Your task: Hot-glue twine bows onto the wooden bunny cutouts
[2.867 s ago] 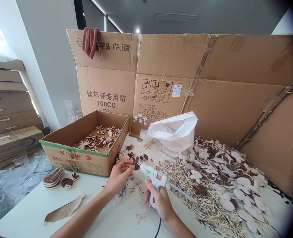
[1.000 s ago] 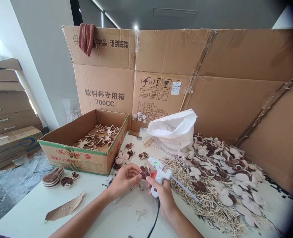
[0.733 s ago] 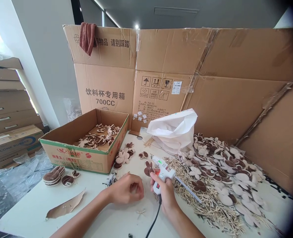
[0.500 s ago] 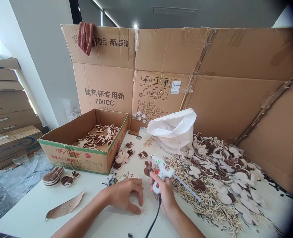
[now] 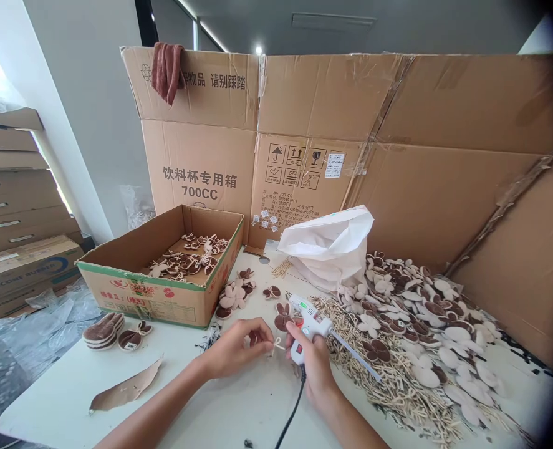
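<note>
My right hand (image 5: 314, 362) is closed around the handle of a white glue gun (image 5: 308, 324), whose nozzle points away to the upper left. A glue stick (image 5: 356, 357) protrudes from its rear, and a black cord (image 5: 291, 411) hangs down. My left hand (image 5: 242, 346) pinches a small cream cord bow (image 5: 277, 346) between thumb and fingertips, just left of the glue gun. Beyond the right thumb is a brown flower-shaped fabric piece (image 5: 283, 317); whether the hand touches it I cannot tell. A brown piece with a bow (image 5: 271, 292) lies farther back.
An open carton (image 5: 140, 299) with bow-trimmed pieces stands left. Right are a pile of cream and brown fabric pieces (image 5: 426, 312), many small cord bows (image 5: 398, 393) and a white bag (image 5: 327, 249). Torn cardboard (image 5: 126, 385) lies front left. Tall cardboard (image 5: 313, 93) walls the back.
My left hand has risen from the tabletop and closed; a cream cord bow now shows at its fingertips. The right hand still holds the glue gun in nearly the same place.
</note>
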Action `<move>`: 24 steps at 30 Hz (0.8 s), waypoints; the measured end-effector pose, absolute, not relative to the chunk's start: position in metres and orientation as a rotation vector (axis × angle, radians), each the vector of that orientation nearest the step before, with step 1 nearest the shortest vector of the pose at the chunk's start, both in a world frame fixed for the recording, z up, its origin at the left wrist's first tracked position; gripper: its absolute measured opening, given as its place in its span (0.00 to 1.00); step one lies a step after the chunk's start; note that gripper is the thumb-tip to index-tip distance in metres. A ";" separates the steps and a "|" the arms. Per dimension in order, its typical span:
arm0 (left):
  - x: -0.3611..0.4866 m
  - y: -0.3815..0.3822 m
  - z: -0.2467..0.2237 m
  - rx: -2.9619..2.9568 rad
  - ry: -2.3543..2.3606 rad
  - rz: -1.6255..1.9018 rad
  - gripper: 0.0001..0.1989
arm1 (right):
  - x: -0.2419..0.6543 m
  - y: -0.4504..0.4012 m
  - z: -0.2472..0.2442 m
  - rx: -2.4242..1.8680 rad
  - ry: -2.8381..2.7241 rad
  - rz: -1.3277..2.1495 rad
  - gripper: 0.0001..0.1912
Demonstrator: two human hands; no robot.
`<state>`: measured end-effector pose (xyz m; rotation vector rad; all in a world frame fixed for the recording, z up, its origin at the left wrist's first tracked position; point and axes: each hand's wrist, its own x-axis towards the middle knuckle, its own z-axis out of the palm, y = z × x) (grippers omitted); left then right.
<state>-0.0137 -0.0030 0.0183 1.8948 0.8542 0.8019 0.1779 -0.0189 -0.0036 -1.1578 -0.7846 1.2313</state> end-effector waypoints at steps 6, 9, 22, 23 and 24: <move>-0.015 0.000 0.020 1.814 0.900 1.018 0.12 | 0.174 -0.025 0.008 -1.143 -0.822 1.227 0.19; -0.014 0.001 0.020 1.817 0.900 1.072 0.12 | 0.172 -0.026 0.011 -1.150 -0.836 1.261 0.18; -0.014 0.001 0.016 1.759 0.950 1.180 0.12 | 0.173 -0.023 -0.004 -1.139 -0.934 1.391 0.20; -0.014 0.001 0.016 1.754 0.952 1.183 0.12 | 0.173 -0.023 -0.005 -1.141 -0.942 1.390 0.20; -0.013 0.001 0.016 1.750 0.955 1.185 0.12 | 0.173 -0.023 -0.006 -1.143 -0.947 1.385 0.21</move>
